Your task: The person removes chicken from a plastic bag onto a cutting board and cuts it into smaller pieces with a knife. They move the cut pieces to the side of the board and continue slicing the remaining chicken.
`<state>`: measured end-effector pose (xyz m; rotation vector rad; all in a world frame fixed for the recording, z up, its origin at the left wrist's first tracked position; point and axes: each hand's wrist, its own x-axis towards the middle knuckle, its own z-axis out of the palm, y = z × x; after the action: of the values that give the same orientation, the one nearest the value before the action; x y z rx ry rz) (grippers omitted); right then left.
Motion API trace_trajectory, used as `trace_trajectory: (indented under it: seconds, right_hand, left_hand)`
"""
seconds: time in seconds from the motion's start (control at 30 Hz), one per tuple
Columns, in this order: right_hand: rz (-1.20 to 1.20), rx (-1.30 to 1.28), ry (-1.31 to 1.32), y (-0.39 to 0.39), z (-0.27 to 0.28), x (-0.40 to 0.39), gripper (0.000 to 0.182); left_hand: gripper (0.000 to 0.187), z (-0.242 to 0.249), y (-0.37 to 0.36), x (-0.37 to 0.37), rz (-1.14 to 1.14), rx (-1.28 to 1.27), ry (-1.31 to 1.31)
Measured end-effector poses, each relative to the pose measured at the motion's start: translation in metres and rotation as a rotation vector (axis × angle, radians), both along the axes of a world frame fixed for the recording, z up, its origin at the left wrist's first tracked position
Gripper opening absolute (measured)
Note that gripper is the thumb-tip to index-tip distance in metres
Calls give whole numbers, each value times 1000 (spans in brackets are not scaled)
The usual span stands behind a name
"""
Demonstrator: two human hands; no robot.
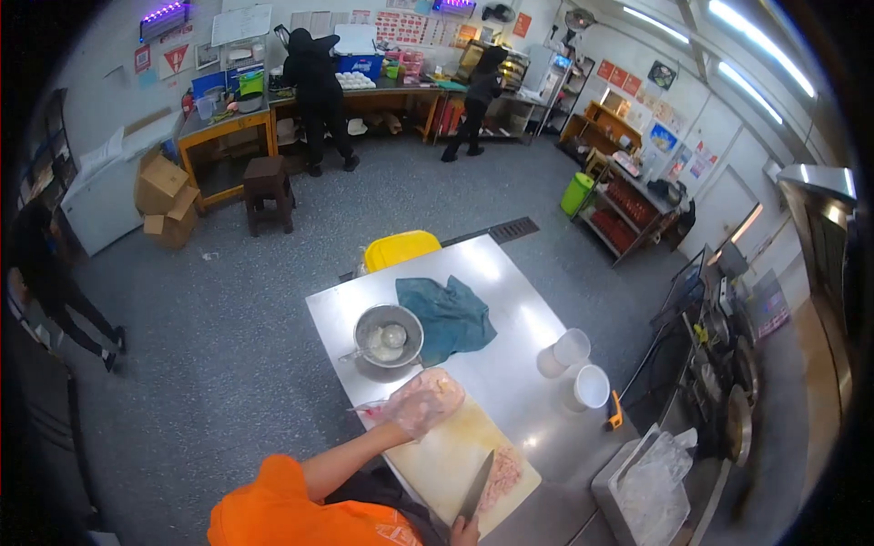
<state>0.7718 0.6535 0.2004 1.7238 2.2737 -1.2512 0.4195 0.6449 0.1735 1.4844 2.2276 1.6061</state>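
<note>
My left hand [418,415], covered in clear plastic, rests against pale pink raw meat [441,389] at the far left corner of the cutting board. The plastic blurs its fingers, so their grip cannot be made out. My right hand [465,530] is closed around the handle of a knife [477,489], near the board's front edge. Beside the blade, on its right, lies a heap of chopped pink meat [502,480]. The cream cutting board [435,466] shows wet yellowish stains. Just beyond the meat stands a metal pot [364,350] with something whitish and a round object inside.
A teal cloth [446,318] lies on the steel table [519,373]. Two white tubs [592,387], an orange-handled tool [615,411] and a bin with clear plastic [651,482] are on the right. A yellow lid [401,248] is past the far edge. Several people stand farther off.
</note>
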Motion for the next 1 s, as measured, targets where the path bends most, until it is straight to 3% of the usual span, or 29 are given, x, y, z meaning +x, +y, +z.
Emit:
trace_trajectory:
  seconds: [0.03, 0.07, 0.1, 0.13, 0.17, 0.2, 0.27, 0.4, 0.47, 0.5, 0.53, 0.6, 0.63, 0.7, 0.83, 0.93, 1.0]
  right_hand:
    - [-8, -24, -33, 1, 3, 1, 63]
    - [-20, 56, 48, 2, -15, 3, 48]
    - [-40, 133, 122, 2, -32, 8, 35]
    - [-63, 121, 150, 0, -15, 2, 42]
    - [-51, 158, 180, 2, -34, 11, 45]
    - [-90, 117, 178, 1, -27, 11, 45]
    - [-116, 85, 212, 1, -10, 8, 36]
    - [-231, 49, 174, -3, -28, 23, 32]
    - [-257, 59, 170, -10, -38, 33, 29]
    - [-241, 100, 183, -10, -41, 34, 27]
    - [-265, 87, 171, -15, -40, 36, 27]
    - [-252, 107, 206, -17, -33, 32, 28]
    - [-252, -8, 122, -14, -11, 24, 29]
    - [-244, -23, 122, -17, -15, 21, 28]
    - [-190, -14, 98, -30, -20, 15, 28]
    - [-141, 19, 48, -39, -31, 25, 28]
    - [-217, -32, 65, -41, -28, 29, 30]
  left_hand:
    - [16, 37, 1, 6, -7, -19, 117]
    - [13, 79, 2, 10, -21, -43, 227]
    - [13, 90, 4, 12, -88, -91, 171]
    - [14, 97, 5, 17, -166, -143, 106]
    - [14, 110, 6, 26, -199, -119, 28]
    - [15, 123, 6, 34, -234, -99, -58]
    - [19, 142, 6, 45, -461, -206, -684]
    - [20, 96, 0, 49, -477, -396, -897]
    - [23, 66, -8, 49, -316, -792, -6]
    - [25, -29, -27, 41, -378, -688, 358]
    - [25, -15, -23, 49, -406, -699, 355]
    - [22, 34, 8, 67, -416, -979, 198]
    - [22, 24, 16, 77, -436, -986, 198]
    - [20, -8, 36, 95, -424, -658, 255]
    - [18, -45, 79, 122, -480, -766, 461]
    - [15, -76, 86, 117, -501, -761, 271]
    - [20, -56, 81, 107, -518, -630, -261]
